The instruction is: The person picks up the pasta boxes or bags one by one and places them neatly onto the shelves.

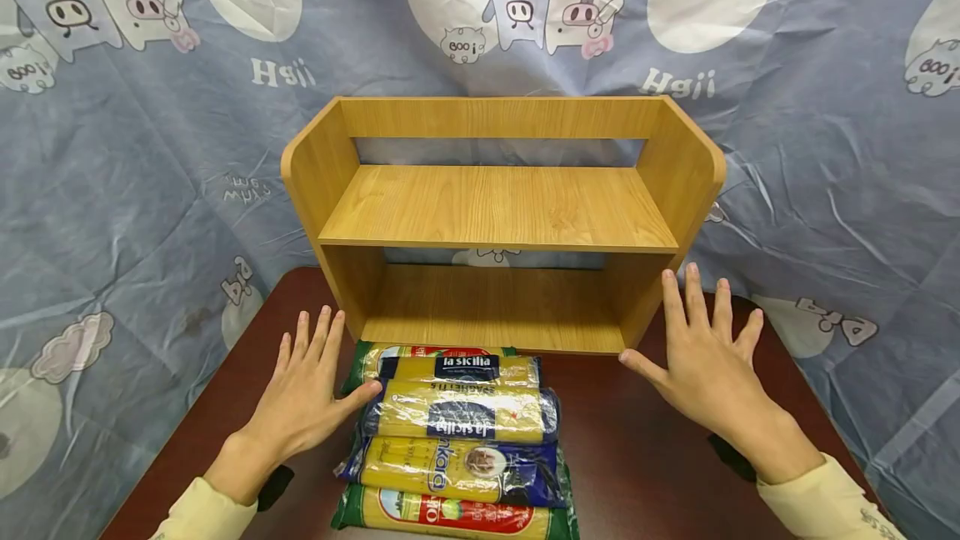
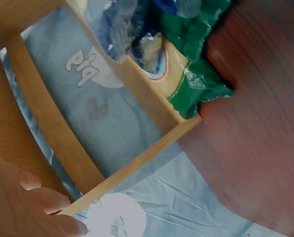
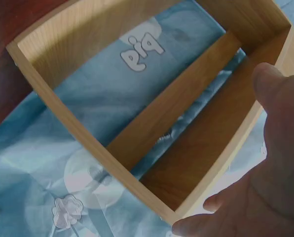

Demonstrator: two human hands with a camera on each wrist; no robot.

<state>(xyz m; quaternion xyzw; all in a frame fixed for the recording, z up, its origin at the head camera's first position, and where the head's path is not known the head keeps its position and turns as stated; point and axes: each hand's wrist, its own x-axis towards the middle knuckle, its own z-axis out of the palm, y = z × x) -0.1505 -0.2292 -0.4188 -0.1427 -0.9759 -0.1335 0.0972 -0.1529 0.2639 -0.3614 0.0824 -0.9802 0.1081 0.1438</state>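
My left hand [image 1: 300,397] is spread with straight fingers, just left of a row of spaghetti packs, its thumb tip overlapping the edge of a la sicilia pack [image 1: 401,417] in the head view. Right of the packs, my right hand [image 1: 705,369] has its fingers fanned out and grips nothing. Behind both stands a two-tier wooden shelf [image 1: 495,205]. The packs lie flat in front of it: a green-ended pack [image 1: 369,363] at the back, another la sicilia pack [image 1: 416,370], a blue Ankara pack [image 1: 405,467], and a green-and-red pack [image 1: 356,508] nearest me.
The dark red-brown table [image 1: 622,457] carries the shelf and packs. A grey-blue cloth [image 1: 172,182] with cartoon prints hangs behind and along both sides. The shelf's right side panel [image 1: 686,165] rises close behind my right fingertips.
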